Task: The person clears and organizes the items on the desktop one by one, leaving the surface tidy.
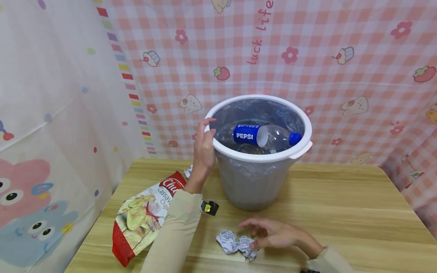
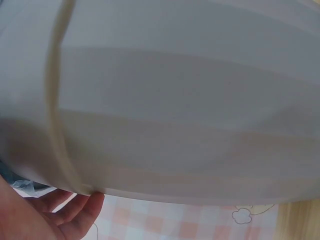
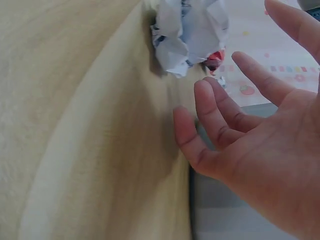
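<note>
A grey trash bin with a white rim and a clear liner stands on the table, leaning slightly. My left hand grips the left side of its rim; in the left wrist view those fingers bend at the rim beside the bin wall. Two crumpled paper balls, a left one and a right one, lie in front of the bin. Beside them is my right hand, its fingers spread and loosely bent. The right wrist view has crumpled paper just beyond those fingertips, with nothing held.
Inside the bin lies a clear plastic bottle with a blue Pepsi label and blue cap. A red and white cassava chips bag is left of my left forearm. Another paper ball shows behind that wrist. A checked curtain hangs behind.
</note>
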`<action>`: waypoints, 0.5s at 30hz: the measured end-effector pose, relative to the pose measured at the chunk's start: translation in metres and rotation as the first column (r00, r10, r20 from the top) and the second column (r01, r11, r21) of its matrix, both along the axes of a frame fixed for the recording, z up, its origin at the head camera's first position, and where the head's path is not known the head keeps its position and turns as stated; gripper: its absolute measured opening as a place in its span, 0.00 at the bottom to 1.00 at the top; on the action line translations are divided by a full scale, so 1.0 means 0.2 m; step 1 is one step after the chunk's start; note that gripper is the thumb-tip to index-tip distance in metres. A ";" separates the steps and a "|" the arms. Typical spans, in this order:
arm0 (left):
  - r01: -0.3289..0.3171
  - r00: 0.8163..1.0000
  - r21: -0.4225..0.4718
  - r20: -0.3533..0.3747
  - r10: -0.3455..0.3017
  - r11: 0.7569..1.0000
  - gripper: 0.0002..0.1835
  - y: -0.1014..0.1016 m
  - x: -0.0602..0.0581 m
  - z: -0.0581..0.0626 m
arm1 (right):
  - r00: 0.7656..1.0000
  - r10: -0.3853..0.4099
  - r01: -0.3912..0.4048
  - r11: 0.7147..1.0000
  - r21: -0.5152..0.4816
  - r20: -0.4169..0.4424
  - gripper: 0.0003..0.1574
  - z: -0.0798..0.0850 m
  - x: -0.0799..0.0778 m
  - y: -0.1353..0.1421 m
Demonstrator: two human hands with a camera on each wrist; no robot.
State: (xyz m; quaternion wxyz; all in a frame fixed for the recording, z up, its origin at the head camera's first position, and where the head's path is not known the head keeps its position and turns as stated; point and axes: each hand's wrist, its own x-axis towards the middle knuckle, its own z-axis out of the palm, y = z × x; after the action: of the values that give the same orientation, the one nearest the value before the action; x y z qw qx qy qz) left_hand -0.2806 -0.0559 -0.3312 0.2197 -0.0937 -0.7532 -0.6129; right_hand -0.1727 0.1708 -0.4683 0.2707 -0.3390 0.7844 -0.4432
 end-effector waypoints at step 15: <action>-0.007 1.000 -0.021 0.026 0.008 1.000 0.22 0.00 0.00 0.00 | 1.000 0.006 -0.006 1.000 0.025 0.022 0.40 -0.07 0.01 -0.04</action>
State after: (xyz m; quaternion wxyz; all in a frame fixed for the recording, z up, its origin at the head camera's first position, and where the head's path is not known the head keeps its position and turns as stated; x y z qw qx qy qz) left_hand -0.2802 -0.0557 -0.3307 0.2110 -0.0852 -0.7629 -0.6052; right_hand -0.1711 0.1637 -0.4814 0.2850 -0.3330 0.7858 -0.4364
